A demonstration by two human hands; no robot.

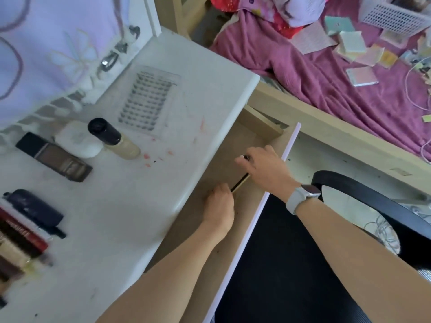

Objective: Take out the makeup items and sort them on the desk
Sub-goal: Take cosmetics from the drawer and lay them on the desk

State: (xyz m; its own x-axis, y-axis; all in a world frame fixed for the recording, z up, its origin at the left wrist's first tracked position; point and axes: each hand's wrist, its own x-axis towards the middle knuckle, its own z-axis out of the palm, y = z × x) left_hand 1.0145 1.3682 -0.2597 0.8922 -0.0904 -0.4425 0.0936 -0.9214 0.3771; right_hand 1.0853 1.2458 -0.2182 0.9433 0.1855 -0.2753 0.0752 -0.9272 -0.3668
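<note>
Both hands reach into the open drawer (254,136) under the white desk (130,206). My right hand (265,169) and my left hand (219,206) each hold an end of a thin black-and-tan pencil (240,183) above the drawer floor. On the desk lie a clear tray of false lashes (149,101), a foundation bottle with a black cap (112,138), a white compact (79,141), a dark brown palette (56,157), a dark blue case (35,208) and several tubes (18,241) at the left edge.
A black chair (291,264) sits under my arms, right of the drawer's pale front edge (275,183). A bed with a magenta blanket (326,78), scattered paper pads and a white basket (391,15) fills the upper right. A mirror (58,43) stands at the desk's back.
</note>
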